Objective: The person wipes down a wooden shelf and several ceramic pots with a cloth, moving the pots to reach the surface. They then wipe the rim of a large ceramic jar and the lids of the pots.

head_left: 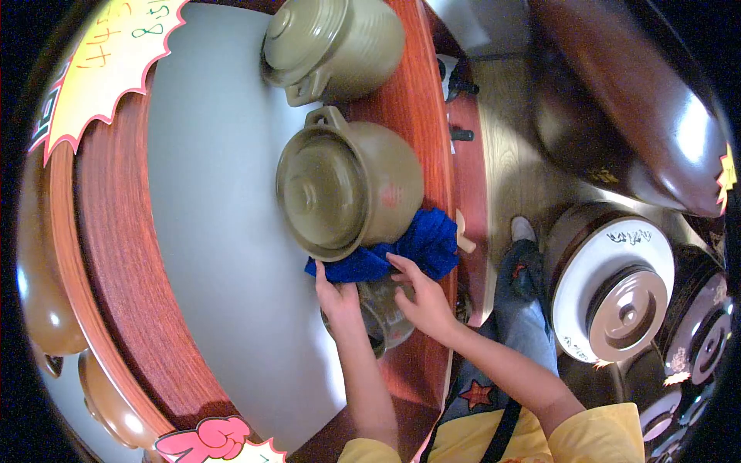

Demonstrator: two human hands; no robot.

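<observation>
A lidded greenish-brown clay pot (397, 181) rests on the wooden shelf, its round lid (320, 193) in place and a small loop handle at its upper side. Bunched against the pot's lower side is a blue cloth (432, 241). My left hand (338, 299) is closed on the cloth's left end beside the pot's rim. At the cloth's lower edge, my right hand (423, 302) grips it with bent fingers. Partly hidden behind both hands sits a glassy-looking vessel (382, 312).
Another lidded clay pot (363, 54) stands further along the red-brown shelf (424, 100). A yellow price sign (108, 69) hangs upper left. Large dark jars (617, 100) and a white-topped jar (571, 285) stand on the right. My shoe (522, 229) is on the wooden floor.
</observation>
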